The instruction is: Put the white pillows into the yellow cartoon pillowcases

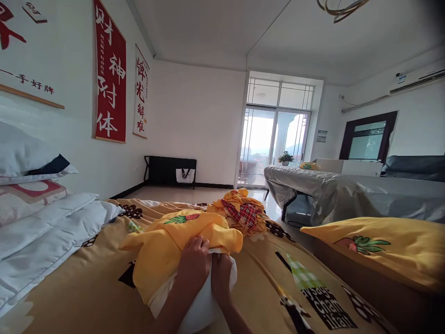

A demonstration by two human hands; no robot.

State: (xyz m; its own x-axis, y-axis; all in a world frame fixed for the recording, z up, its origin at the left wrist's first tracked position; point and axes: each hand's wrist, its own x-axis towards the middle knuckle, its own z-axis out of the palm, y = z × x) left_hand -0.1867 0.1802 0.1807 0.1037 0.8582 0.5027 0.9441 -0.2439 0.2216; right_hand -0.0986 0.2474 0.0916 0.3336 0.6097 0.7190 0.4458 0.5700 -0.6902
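Observation:
A white pillow (198,308) lies on the patterned bed cover, its far part inside a yellow pillowcase (156,250) with a carrot print. My left hand (196,260) is closed on the near edge of the pillowcase, fingers curled into the cloth. Close beside it on the right, my right hand (221,273) grips the white pillow at the case's opening. The right fingertips are hidden under the yellow hem. White pillow filling shows around and below both hands.
Crumpled yellow and red-checked cloths (239,211) lie beyond the pillow. White pillows and folded bedding (52,232) are stacked at left. Another yellow carrot-print pillow (389,246) sits at right. A plastic-covered table (306,178) stands behind it. The bed cover (271,297) runs beneath everything near me.

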